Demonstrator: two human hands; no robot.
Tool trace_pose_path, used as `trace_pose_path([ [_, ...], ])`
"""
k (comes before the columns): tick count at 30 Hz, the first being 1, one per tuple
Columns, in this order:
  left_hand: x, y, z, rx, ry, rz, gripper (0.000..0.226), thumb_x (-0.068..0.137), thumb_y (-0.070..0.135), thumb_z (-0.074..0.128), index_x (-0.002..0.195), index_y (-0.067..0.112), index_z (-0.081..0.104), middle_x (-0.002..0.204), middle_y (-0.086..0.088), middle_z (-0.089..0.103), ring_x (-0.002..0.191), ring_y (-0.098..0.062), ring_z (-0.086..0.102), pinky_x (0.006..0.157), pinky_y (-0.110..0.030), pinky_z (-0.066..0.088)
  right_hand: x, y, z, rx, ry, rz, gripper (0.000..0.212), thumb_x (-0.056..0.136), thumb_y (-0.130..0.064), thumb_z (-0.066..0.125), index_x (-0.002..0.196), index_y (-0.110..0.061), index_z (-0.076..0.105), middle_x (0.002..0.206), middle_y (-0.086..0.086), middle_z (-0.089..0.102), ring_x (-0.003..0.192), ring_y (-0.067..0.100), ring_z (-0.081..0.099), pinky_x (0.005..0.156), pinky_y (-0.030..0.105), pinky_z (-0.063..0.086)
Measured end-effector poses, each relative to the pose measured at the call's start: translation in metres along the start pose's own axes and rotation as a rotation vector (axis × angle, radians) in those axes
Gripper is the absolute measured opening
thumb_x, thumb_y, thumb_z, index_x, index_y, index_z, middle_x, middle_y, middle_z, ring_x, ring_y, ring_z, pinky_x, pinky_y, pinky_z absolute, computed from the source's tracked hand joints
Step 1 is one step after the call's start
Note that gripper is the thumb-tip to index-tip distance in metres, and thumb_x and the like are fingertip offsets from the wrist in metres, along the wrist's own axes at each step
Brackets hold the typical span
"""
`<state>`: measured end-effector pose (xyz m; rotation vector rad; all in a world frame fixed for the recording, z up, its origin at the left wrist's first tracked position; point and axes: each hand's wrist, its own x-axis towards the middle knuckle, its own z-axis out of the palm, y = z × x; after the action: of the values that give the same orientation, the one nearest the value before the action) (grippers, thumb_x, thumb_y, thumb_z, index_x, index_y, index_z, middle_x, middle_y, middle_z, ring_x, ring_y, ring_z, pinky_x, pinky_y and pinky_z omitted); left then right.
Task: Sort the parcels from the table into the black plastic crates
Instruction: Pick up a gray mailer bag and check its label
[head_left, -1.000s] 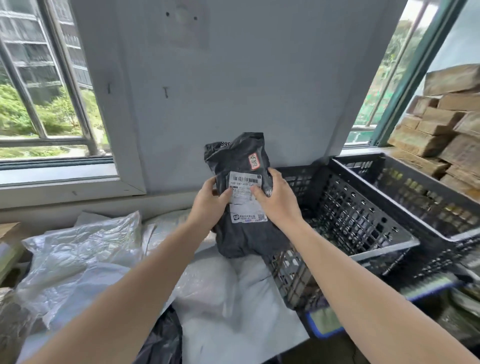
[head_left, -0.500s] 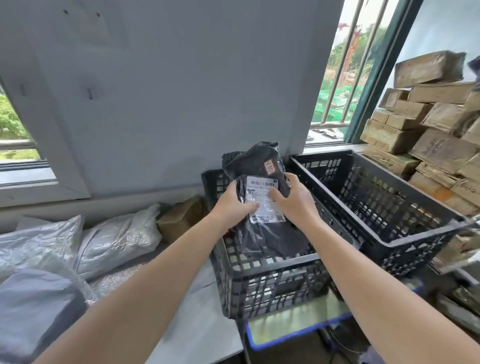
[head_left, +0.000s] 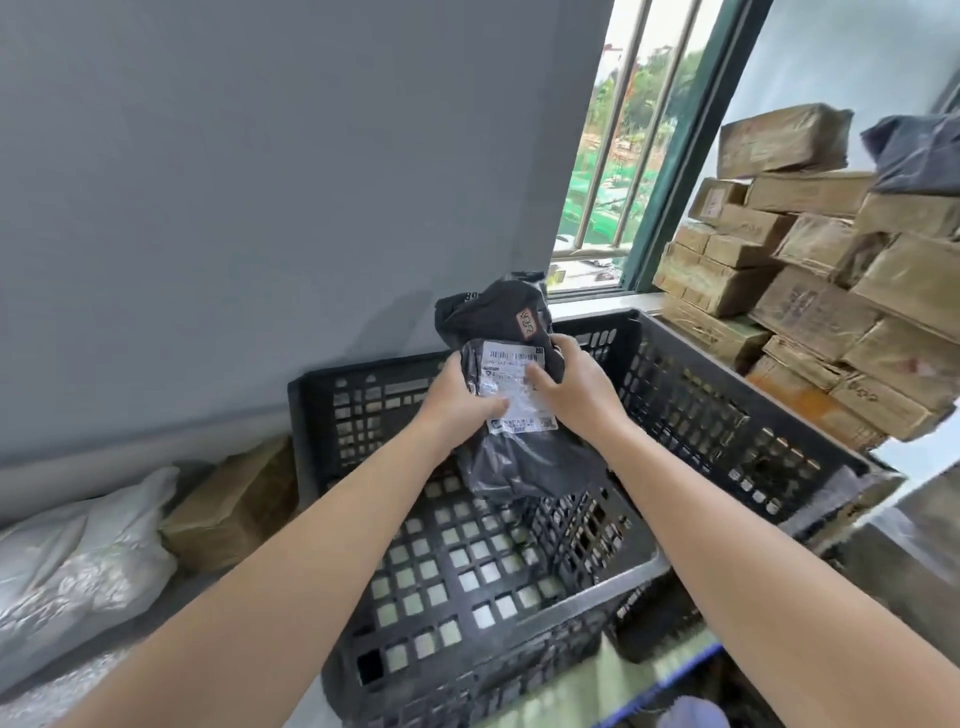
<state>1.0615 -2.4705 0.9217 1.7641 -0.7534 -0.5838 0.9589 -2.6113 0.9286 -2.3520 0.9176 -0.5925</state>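
A grey wall (head_left: 260, 208) faces me beyond my hands, and a barred window (head_left: 623, 182) with a green frame opens above and to the right of them; the tabletop (head_left: 208, 587) runs off to the left, below my left forearm; two black crates stand under and beside my hands, the nearer crate (head_left: 363, 405) straight below them and the second crate (head_left: 727, 415) touching it on the right; I hold one black parcel (head_left: 519, 457) upright over the nearer crate, my left hand (head_left: 457, 400) and right hand (head_left: 576, 395) both gripping its sides, thumbs pressed on its one white label (head_left: 514, 364); one small reddish sticker (head_left: 527, 325) sits above that label; I cannot tell whether the parcel's lower end touches the crate floor; left of the crates lie one brown box (head_left: 234, 504) and one white plastic bag (head_left: 78, 561), side by side; right of my hands, past the second crate, rises a stack of brown boxes (head_left: 805, 291), well over a dozen, with one grey bag (head_left: 919, 150) on top.
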Motion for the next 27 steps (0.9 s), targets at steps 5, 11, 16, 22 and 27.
trace_pose_path([
  [5,0.045,0.024,0.050,0.029,-0.062,0.045,0.075,0.080,0.021,0.078,0.144,0.017,0.039,0.129,0.001,0.057,0.109,-0.014,0.059,0.083,-0.024,0.049,0.047,0.054,-0.036,-0.024,0.013,0.060,0.062,0.095,-0.045,0.058,0.147,-0.019,0.036,0.136,0.007,0.057,0.115,0.023,0.056,0.084,0.033,0.040],
  [11,0.101,0.045,0.134,0.218,-0.242,-0.044,0.060,0.081,0.020,0.074,0.133,0.012,0.045,0.121,-0.004,0.058,0.100,-0.017,0.059,0.084,-0.033,0.054,0.096,0.142,-0.063,-0.090,-0.039,0.111,0.057,0.095,-0.044,0.059,0.143,-0.021,0.040,0.137,0.007,0.057,0.117,0.025,0.055,0.086,0.032,0.038],
  [16,0.142,0.049,0.208,0.507,-0.346,-0.100,0.068,0.082,0.036,0.075,0.137,0.008,0.045,0.138,-0.016,0.046,0.094,-0.020,0.060,0.074,-0.033,0.055,0.139,0.221,-0.067,-0.040,-0.238,0.146,0.061,0.091,-0.048,0.063,0.143,-0.026,0.039,0.130,-0.001,0.058,0.106,0.017,0.056,0.082,0.030,0.038],
  [22,0.175,0.025,0.268,0.805,-0.386,-0.370,0.080,0.082,0.043,0.077,0.142,0.006,0.041,0.147,-0.023,0.036,0.129,-0.039,0.047,0.101,-0.043,0.043,0.175,0.294,-0.030,0.026,-0.587,0.137,0.089,0.082,-0.044,0.077,0.152,-0.023,0.027,0.134,-0.003,0.049,0.099,0.003,0.050,0.076,0.011,0.040],
  [27,0.201,0.004,0.286,0.964,-0.571,-0.596,0.084,0.092,0.045,0.065,0.153,0.005,0.023,0.158,-0.027,0.021,0.141,-0.040,0.035,0.110,-0.045,0.034,0.188,0.331,0.028,0.103,-0.729,0.127,0.099,0.077,-0.036,0.082,0.154,-0.020,0.023,0.152,-0.001,0.042,0.130,0.011,0.043,0.097,0.021,0.035],
])
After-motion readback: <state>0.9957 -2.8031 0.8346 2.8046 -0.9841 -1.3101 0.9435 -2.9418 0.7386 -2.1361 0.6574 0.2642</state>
